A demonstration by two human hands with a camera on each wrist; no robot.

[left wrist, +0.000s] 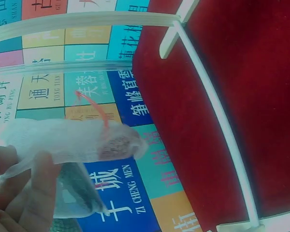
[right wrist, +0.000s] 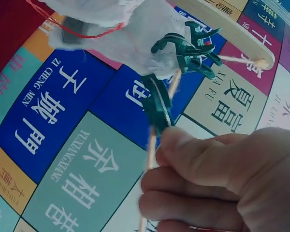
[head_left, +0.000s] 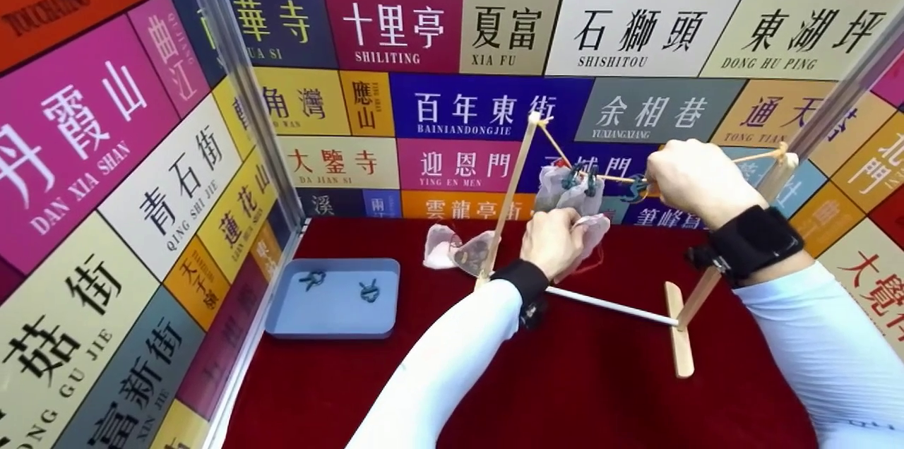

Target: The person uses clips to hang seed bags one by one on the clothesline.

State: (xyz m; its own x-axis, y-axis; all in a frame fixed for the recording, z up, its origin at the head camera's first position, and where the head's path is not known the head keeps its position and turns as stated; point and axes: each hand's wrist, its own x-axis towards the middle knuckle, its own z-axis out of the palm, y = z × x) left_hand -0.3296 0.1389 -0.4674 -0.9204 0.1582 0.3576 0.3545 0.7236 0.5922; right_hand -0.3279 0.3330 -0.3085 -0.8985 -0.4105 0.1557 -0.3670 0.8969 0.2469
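Observation:
My left hand pinches a small white drawstring mesh bag, which has a red cord and something dark at its far end. With thumb and fingers, my right hand pinches a green clothespin at the cord line. Just left of that clothespin, white mesh bags hang from the line under several green clothespins. In the head view the held bag is just below the hanging ones, partly covered by the left hand.
The line runs between a left wooden post and a right post, joined below by a white rod. Two mesh bags lie behind the left post. A blue tray at left holds two green clothespins. Printed panels enclose the red cloth.

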